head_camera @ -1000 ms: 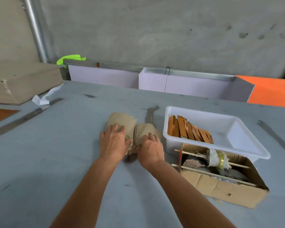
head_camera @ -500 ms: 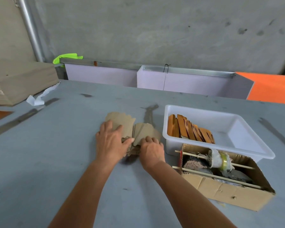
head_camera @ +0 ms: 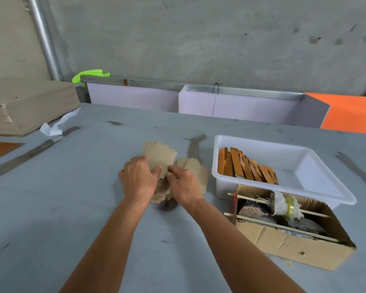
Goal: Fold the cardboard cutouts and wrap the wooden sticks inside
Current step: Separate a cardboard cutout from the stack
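A stack of tan cardboard cutouts (head_camera: 160, 154) lies in the middle of the grey table (head_camera: 72, 208), partly fanned out. My left hand (head_camera: 138, 180) grips the left side of the stack, thumb on top of a raised cutout. My right hand (head_camera: 185, 186) pinches cutouts at the stack's middle with curled fingers. Orange-brown wooden sticks (head_camera: 245, 167) lie in a white plastic tray (head_camera: 317, 187) to the right. The near part of the stack is hidden under my hands.
An open cardboard box (head_camera: 292, 248) with thin skewers, a tape roll and rags sits at the front right, touching the tray. A thick pile of cardboard sheets (head_camera: 28, 104) stands at the far left. White panels (head_camera: 241, 105) line the table's back edge.
My left hand has shifted from lying flat on the cutouts to gripping them, lifting the top cutout's near edge. My right fingers have curled in to pinch at the stack's middle.
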### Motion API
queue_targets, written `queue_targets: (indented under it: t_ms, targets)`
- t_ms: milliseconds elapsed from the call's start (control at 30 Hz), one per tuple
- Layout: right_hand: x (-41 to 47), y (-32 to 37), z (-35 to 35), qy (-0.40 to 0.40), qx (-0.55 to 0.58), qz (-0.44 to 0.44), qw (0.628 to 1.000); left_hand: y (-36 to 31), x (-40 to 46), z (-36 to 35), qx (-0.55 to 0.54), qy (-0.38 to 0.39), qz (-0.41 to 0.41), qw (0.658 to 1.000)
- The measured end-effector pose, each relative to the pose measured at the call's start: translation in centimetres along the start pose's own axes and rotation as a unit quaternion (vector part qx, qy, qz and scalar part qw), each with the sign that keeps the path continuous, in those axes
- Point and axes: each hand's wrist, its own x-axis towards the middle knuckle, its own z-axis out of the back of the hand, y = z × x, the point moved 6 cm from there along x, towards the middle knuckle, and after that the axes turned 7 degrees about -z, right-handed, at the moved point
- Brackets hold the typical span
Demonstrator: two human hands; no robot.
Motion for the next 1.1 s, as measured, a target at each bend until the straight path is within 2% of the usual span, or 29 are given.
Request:
queue_targets:
  t_ms: [133,233,300,433,567,733,833,967,1100]
  targets:
    - [0.3,-0.6,0.5,-0.002,0.123,-0.023,0.992,0.0,0.1,0.5,-0.060,-0.027,-0.004,0.998]
    - [0.4,-1.5,0.6,-0.007,0.263,-0.088,0.961,0.0,0.1,0.8,-0.128,-0.050,0.019,0.990]
    - [0.6,-2.0,0.8,-0.024,0.314,-0.121,0.941,-0.1,0.1,1.0,-0.169,-0.066,0.029,0.983]
    - [0.9,-2.2,1.4,-0.037,0.355,-0.138,0.924,-0.7,0.5,1.2,-0.272,-0.070,0.040,0.959]
    - [0.9,-2.2,2.0,-0.043,0.342,-0.145,0.927,-1.5,0.9,0.5,-0.422,-0.013,0.079,0.903]
    - [1.0,-2.0,2.0,-0.022,0.355,-0.136,0.925,-1.9,1.2,-0.1,-0.495,0.022,0.106,0.862]
    - [1.2,-1.9,2.5,-0.028,0.405,-0.133,0.904,-2.4,1.3,-0.6,-0.532,0.045,0.115,0.838]
    - [1.2,-2.3,3.6,-0.093,0.398,-0.146,0.901,-3.4,1.5,-1.3,-0.466,0.048,0.073,0.880]
    - [1.2,-3.0,4.4,-0.164,0.309,-0.165,0.922,-3.9,1.6,-1.6,-0.349,0.047,-0.001,0.936]
